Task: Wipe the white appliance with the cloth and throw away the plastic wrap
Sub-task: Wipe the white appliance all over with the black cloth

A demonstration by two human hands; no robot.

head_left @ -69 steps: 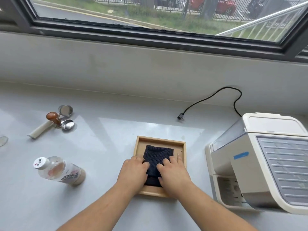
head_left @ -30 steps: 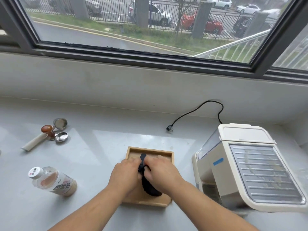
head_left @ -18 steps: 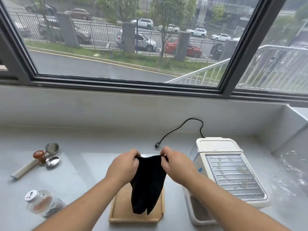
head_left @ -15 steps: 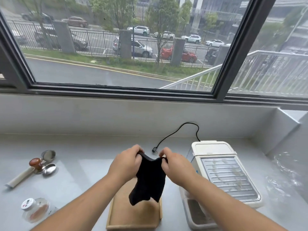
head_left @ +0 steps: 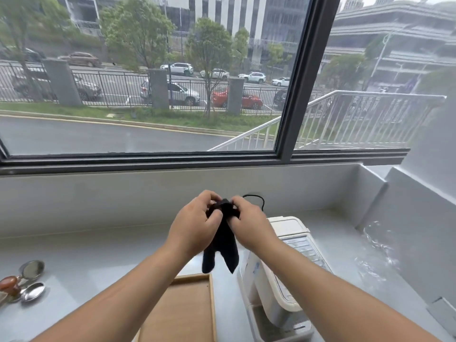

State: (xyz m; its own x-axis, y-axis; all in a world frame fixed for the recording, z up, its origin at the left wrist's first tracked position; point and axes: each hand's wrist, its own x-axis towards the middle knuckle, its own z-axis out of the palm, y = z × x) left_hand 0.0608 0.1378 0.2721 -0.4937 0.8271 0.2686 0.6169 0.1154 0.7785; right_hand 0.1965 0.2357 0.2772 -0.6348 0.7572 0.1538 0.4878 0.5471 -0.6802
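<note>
Both hands hold a black cloth [head_left: 224, 245] up in the air above the counter. My left hand [head_left: 195, 227] and my right hand [head_left: 249, 227] pinch its bunched top edge close together, and the rest hangs down in two points. The white appliance [head_left: 276, 275] stands on the counter just right of the cloth, partly hidden by my right forearm. Clear plastic wrap [head_left: 377, 255] lies crumpled on the counter near the right wall.
An empty wooden tray [head_left: 187, 309] lies on the counter below the cloth. Metal cups and a wood-knobbed tamper [head_left: 22, 283] sit at the far left. The appliance's black cord [head_left: 257, 198] loops behind my hands. A window wall runs along the back.
The cloth was lifted off the wooden tray and raised; my hands moved closer together and bunched its top edge. The view tilted upward.
</note>
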